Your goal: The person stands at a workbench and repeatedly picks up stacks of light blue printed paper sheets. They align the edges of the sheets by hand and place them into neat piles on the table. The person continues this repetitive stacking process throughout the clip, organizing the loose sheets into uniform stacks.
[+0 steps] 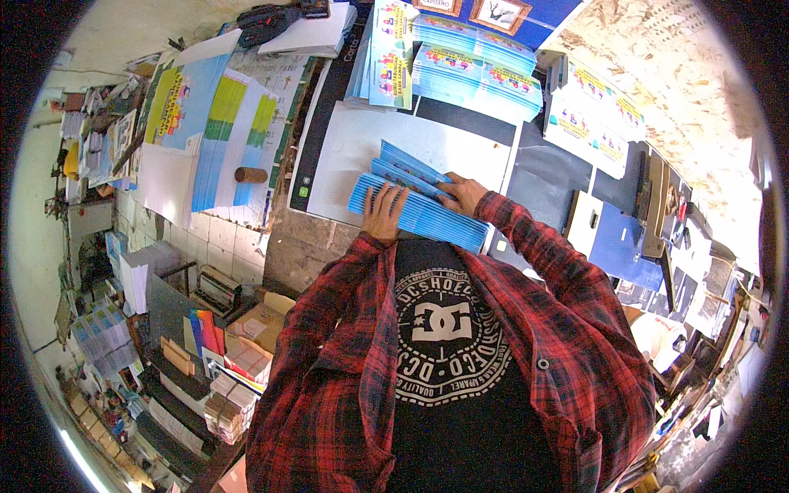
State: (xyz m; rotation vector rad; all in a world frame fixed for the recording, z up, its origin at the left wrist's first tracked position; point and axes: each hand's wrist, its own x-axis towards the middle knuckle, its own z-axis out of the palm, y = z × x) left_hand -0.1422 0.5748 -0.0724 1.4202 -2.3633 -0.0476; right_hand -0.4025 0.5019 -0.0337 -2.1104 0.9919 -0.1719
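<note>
Close in front of my body, a thick row of thin blue booklets [431, 220] lies with its edges upward. My left hand [384, 212] rests across the left part of this row, fingers apart and stretched over the edges. Just beyond it, a smaller fanned bundle of blue booklets [407, 171] slants toward the right. My right hand [465, 195] has its fingers bent around the right end of that bundle; its thumb is hard to make out. Under both is a large white sheet [341, 152] on the dark worktable [542, 177].
Stacks of colourful printed booklets [477, 74] stand at the table's far side. More printed sheets [593, 115] lie at the far right, above a blue folder [616, 238]. At the left, tall paper piles [168, 177] carry a brown cylinder [251, 175]. Boxes [267, 316] sit lower left.
</note>
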